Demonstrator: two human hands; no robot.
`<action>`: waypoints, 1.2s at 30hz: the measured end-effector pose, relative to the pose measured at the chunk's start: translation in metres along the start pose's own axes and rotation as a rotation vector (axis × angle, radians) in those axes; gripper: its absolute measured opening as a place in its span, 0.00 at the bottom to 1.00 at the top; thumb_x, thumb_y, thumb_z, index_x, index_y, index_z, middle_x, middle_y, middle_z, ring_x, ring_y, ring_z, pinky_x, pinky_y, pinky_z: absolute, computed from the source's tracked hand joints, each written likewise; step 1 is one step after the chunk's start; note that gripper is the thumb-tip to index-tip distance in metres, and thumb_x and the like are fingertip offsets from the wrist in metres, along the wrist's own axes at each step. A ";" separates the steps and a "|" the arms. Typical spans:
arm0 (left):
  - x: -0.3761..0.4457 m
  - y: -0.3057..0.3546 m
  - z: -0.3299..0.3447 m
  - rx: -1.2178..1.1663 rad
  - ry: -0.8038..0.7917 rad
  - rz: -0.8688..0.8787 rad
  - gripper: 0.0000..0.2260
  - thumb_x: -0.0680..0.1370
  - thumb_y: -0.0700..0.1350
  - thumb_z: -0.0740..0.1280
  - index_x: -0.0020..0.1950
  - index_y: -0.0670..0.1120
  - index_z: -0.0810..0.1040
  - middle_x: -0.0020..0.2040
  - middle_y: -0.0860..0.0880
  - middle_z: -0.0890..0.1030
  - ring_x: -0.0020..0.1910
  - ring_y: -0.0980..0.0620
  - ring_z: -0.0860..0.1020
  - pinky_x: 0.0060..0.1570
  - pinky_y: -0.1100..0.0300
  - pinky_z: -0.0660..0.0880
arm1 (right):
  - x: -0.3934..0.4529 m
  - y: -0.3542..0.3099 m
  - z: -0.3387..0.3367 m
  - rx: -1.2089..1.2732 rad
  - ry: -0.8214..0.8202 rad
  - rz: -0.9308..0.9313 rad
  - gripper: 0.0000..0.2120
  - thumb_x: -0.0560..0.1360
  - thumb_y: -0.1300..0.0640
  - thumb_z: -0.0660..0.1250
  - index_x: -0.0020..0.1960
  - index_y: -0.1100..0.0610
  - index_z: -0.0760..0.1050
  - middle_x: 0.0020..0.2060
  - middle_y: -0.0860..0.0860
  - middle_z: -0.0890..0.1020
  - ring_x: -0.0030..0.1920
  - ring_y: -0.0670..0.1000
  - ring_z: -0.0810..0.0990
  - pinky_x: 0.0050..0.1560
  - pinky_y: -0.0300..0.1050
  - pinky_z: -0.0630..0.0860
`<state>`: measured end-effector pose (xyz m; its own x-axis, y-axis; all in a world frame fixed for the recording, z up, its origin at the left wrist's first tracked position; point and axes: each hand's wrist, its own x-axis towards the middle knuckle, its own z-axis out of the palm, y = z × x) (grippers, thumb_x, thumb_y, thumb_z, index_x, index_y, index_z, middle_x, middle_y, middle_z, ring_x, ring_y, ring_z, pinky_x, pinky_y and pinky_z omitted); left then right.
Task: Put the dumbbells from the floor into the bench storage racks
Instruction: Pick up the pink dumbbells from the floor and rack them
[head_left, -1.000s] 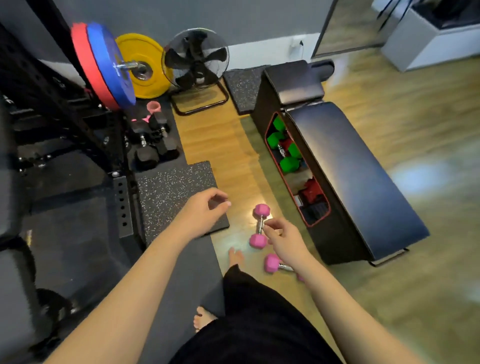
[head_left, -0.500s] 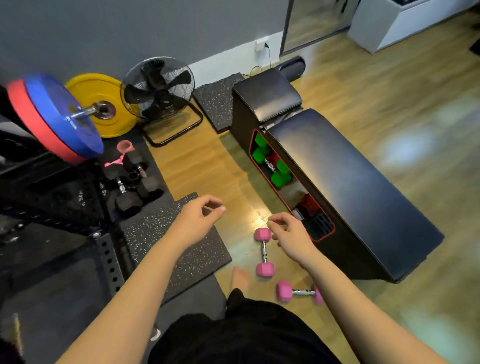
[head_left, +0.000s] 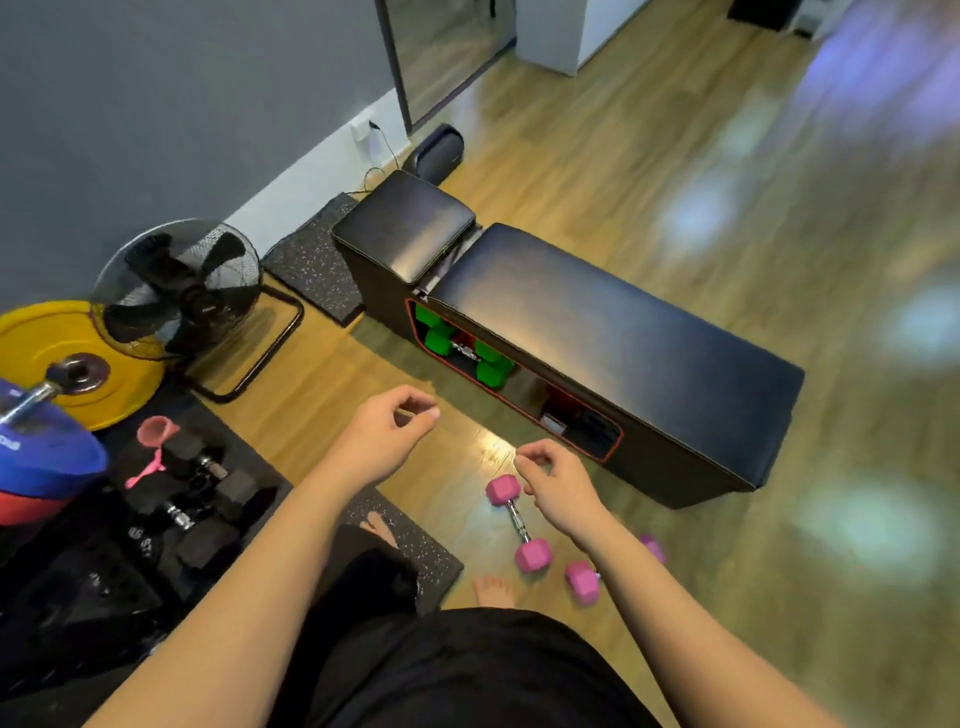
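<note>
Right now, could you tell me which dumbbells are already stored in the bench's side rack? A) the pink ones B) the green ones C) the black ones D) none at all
B: the green dumbbells sit inside the red-rimmed opening of the bench, while the pink dumbbells lie on the wooden floor and the black dumbbells on the dark mat.

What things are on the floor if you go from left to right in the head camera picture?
yellow weight plate → fan → left hand → pink dumbbell → bench
</note>
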<state>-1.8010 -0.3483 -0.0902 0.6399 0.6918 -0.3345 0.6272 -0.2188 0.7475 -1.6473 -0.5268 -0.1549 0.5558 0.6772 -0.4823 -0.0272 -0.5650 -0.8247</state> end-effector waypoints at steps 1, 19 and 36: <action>0.009 0.002 0.002 0.025 -0.026 0.020 0.04 0.77 0.54 0.67 0.51 0.59 0.78 0.47 0.59 0.80 0.43 0.60 0.78 0.41 0.62 0.74 | 0.001 0.003 0.000 0.025 0.019 0.023 0.06 0.78 0.55 0.65 0.53 0.55 0.77 0.44 0.49 0.80 0.36 0.45 0.80 0.34 0.37 0.74; 0.250 -0.001 0.036 0.413 -0.718 0.364 0.07 0.77 0.56 0.66 0.52 0.57 0.78 0.44 0.60 0.80 0.42 0.65 0.77 0.40 0.68 0.73 | 0.138 -0.020 0.021 0.294 0.664 0.289 0.05 0.78 0.58 0.66 0.52 0.57 0.78 0.45 0.48 0.79 0.47 0.54 0.80 0.42 0.40 0.74; 0.245 -0.037 0.139 0.273 -0.982 0.186 0.04 0.79 0.42 0.66 0.48 0.44 0.80 0.37 0.52 0.79 0.33 0.59 0.77 0.38 0.63 0.71 | 0.092 0.056 0.070 0.537 0.829 0.626 0.05 0.78 0.61 0.66 0.46 0.51 0.76 0.41 0.50 0.79 0.39 0.51 0.76 0.39 0.41 0.72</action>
<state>-1.6055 -0.2666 -0.2793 0.7403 -0.2086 -0.6390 0.4821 -0.4977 0.7210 -1.6560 -0.4633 -0.2657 0.6873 -0.2760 -0.6719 -0.7262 -0.2852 -0.6256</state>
